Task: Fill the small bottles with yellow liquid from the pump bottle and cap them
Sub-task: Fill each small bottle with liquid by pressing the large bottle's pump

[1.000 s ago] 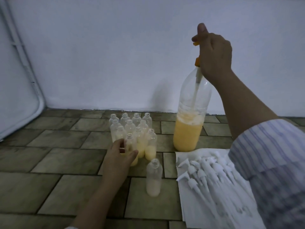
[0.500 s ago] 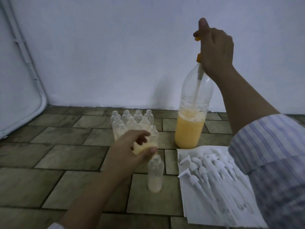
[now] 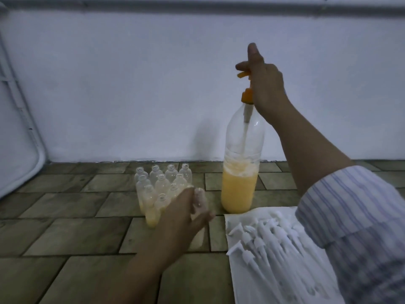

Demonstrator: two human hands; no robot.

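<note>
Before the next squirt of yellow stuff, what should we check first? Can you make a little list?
1. Right hand grips the orange pump head: ok.
2. Pump bottle stands upright on the floor with yellow liquid left: ok.
3. Left hand holds a small bottle: ok, though blurred.
4. That bottle's mouth sits under the spout: not ok, it is far below and to the left.
5. How full the held bottle is: cannot tell, the hand covers it.
6. White caps lie ready on the paper: ok.
</note>
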